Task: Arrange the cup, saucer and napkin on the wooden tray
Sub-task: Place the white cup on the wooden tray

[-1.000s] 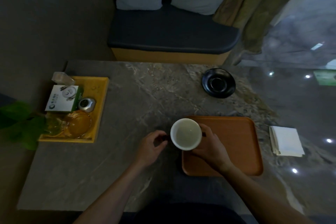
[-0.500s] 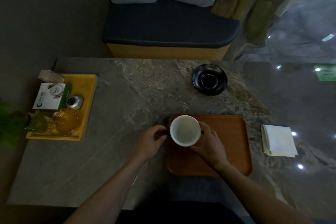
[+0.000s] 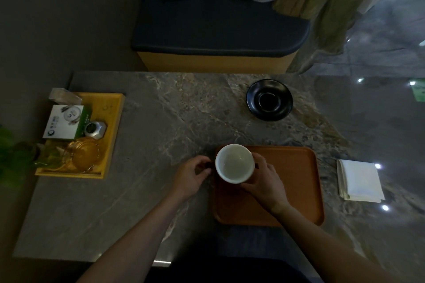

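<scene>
A white cup [image 3: 234, 163] with an empty pale inside hangs over the far left corner of the wooden tray [image 3: 292, 181]. My right hand [image 3: 264, 179] wraps its right side and underside. My left hand [image 3: 192, 176] pinches a small dark handle on the cup's left side. The black saucer [image 3: 269, 99] lies on the marble table beyond the tray. A folded white napkin [image 3: 360, 180] rests on the table just right of the tray.
A yellow tray [image 3: 113, 122] at the table's left holds a white and green box, a small metal tin and glassware. Green leaves [image 3: 11, 156] overhang the left edge. A cushioned bench [image 3: 216, 37] stands behind the table.
The cup and both hands sit slightly further over the tray's far left corner than a second ago. The camera has shifted, so everything appears a little lower and to the left.
</scene>
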### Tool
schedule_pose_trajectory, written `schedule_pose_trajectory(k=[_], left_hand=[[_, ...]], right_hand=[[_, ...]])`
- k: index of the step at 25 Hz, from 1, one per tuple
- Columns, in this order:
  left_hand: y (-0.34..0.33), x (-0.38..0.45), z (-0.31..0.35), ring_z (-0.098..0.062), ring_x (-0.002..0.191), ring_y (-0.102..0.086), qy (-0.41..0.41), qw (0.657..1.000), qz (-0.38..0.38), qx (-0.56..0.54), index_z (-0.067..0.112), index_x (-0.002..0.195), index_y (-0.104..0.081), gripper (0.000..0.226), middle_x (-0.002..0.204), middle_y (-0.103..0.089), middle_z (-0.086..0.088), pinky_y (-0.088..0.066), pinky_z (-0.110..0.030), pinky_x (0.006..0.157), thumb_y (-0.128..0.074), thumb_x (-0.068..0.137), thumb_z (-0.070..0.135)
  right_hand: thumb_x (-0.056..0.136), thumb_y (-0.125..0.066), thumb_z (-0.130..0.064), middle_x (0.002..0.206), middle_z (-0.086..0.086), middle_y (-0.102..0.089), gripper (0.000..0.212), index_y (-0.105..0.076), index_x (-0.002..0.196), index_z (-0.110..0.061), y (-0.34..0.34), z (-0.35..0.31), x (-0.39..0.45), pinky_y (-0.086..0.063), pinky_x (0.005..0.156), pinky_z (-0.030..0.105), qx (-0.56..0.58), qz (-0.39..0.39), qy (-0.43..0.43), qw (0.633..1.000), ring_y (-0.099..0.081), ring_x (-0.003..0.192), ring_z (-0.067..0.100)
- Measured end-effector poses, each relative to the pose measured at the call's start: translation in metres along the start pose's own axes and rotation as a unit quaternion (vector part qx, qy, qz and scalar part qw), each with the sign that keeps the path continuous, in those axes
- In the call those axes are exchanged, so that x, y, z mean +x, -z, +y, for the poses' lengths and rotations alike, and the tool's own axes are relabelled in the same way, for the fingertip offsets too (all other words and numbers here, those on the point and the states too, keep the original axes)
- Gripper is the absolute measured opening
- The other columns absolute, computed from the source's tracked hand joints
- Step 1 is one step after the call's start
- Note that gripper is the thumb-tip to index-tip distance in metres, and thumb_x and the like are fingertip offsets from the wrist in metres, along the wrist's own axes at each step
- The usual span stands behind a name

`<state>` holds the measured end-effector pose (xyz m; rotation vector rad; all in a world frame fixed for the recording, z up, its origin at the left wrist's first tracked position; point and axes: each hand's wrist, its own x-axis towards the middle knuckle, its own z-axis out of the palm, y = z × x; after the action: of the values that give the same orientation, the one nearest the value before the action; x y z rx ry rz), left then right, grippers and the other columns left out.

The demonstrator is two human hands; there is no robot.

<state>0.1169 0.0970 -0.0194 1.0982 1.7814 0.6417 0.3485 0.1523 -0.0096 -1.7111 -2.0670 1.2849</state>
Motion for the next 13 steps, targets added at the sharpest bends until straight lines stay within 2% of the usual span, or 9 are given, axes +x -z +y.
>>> schedule_pose_trajectory(k=[3,7,13], left_hand=[[-0.0009,0.0006,-0.0011,-0.013,0.102,-0.062,-0.001,1.0,-0.009,-0.004,0.021,0.11,-0.064,0.024,0.107,-0.066,0.001,-0.05,-0.035,0.093,-0.068,0.088,0.014],[-0.0025,0.0015,-0.0024,-0.007,0.1,-0.06,-0.001,1.0,-0.014,-0.011,0.032,0.105,-0.062,0.024,0.104,-0.064,0.008,-0.049,-0.03,0.09,-0.067,0.089,0.015],[-0.0036,0.006,-0.0026,-0.01,0.099,-0.061,0.006,1.0,-0.004,-0.002,0.025,0.109,-0.064,0.023,0.103,-0.065,0.007,-0.05,-0.033,0.091,-0.067,0.089,0.015]], right_hand=[[0.054,-0.074,-0.066,0.123,-0.012,-0.058,0.093,-0.026,0.132,-0.051,-0.0003,0.0012,-0.0004,-0.046,0.077,0.037,0.001,0.002,-0.003,1.0,-0.047,0.117,0.014],[0.054,-0.074,-0.067,0.124,-0.012,-0.059,0.094,-0.024,0.133,-0.053,-0.0014,0.0021,-0.0018,-0.046,0.078,0.035,-0.001,0.007,-0.002,1.0,-0.047,0.117,0.014],[0.055,-0.071,-0.071,0.124,-0.01,-0.059,0.094,-0.023,0.133,-0.052,-0.0003,0.0047,-0.0031,-0.048,0.081,0.04,-0.015,0.008,-0.004,1.0,-0.048,0.118,0.016]])
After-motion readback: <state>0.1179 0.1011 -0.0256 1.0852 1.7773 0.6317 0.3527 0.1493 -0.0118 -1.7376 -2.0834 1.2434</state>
